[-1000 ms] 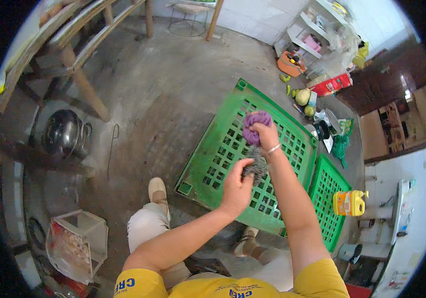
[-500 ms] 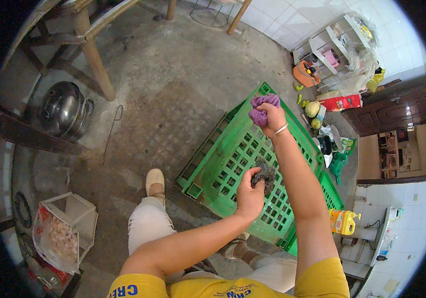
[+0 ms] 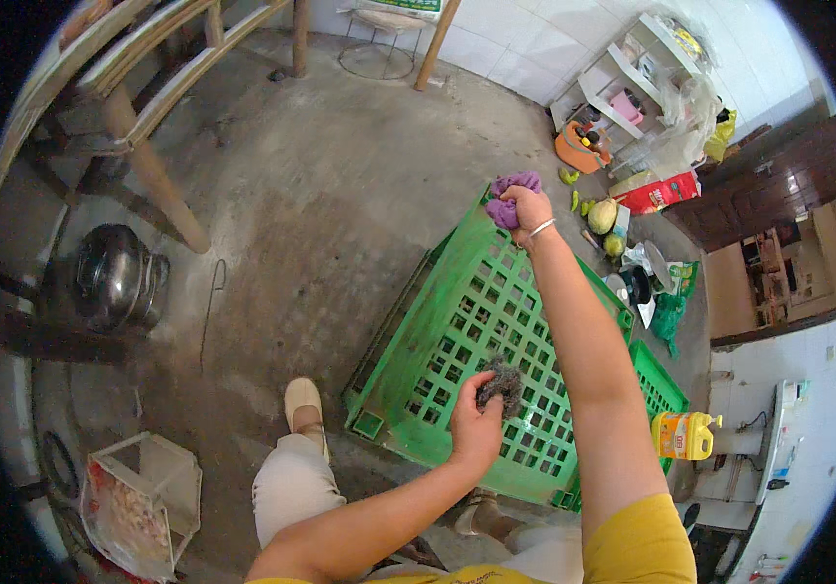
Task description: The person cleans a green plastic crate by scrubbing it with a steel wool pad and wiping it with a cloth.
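As seen from the head camera, looking down past two bare forearms, the left hand [image 3: 476, 433] is clamped on a dark grey scourer [image 3: 502, 384], pinched between thumb and fingers in front of the lattice face of a large green crate [image 3: 410, 389]. The right hand [image 3: 532, 211], with a pale bracelet [image 3: 541, 228] at its wrist, is closed around a bunched purple cloth [image 3: 517, 183] at the far corner of the crate; whether its fingers also grip the rim is hidden by the cloth and cannot be told. The two hands are well apart. The crate stands on the grey floor [image 3: 272, 175] ahead of the person's light-coloured shoes [image 3: 303, 401], its lattice turned toward the viewer. To its right lie a second green crate [image 3: 653, 378] and a yellow jug [image 3: 683, 435] with a handle. Beyond, near a white shelf rack [image 3: 655, 86], are an orange basket [image 3: 581, 149], rounded yellow-green produce [image 3: 603, 214] and a green plastic bag [image 3: 669, 323]. At left are a shiny metal pot [image 3: 114, 273], a bent wire [image 3: 208, 316] and, lower down, a translucent bin [image 3: 169, 477].
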Demonstrator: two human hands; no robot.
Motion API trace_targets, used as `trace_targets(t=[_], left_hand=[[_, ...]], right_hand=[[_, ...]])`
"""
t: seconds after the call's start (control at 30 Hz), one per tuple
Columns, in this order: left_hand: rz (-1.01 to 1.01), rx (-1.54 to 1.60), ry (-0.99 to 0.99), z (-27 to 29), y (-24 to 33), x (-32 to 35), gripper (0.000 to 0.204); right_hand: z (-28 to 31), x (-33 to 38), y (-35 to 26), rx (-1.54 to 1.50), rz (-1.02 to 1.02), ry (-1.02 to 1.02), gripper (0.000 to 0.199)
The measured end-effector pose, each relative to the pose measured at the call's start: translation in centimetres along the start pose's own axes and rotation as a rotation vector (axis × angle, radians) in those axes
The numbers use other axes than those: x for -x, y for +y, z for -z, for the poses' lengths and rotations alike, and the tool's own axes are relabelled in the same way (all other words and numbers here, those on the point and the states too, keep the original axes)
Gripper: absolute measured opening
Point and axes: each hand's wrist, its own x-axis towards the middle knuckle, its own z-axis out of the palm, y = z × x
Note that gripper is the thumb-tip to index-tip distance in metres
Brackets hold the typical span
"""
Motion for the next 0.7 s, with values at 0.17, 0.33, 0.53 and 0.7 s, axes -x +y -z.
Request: trace_targets(t=[0.17, 0.33, 0.53, 0.7], left_hand=[[0.002, 0.013, 0.021, 0.0, -0.3, -1.3, 0.034], [0.062, 0.091, 0.05, 0.8, 0.6, -2.4, 0.033], [0.088, -0.01, 0.015, 0.5, -0.2, -3.0, 0.035], [0.101, 0.074, -0.001, 0.2, -0.2, -3.0, 0.035]], right_hand=[[3.1, -3.7, 0.5, 0.088, 0.03, 0.066, 0.014], [4.0, -5.1, 0.0, 0.158, 0.089, -0.005, 0.009], [6.3, -5.2, -1.1, 0.261, 0.11, -0.03, 0.01], [10.8, -6.0, -1.3, 0.59, 0.114, -0.082, 0.013]])
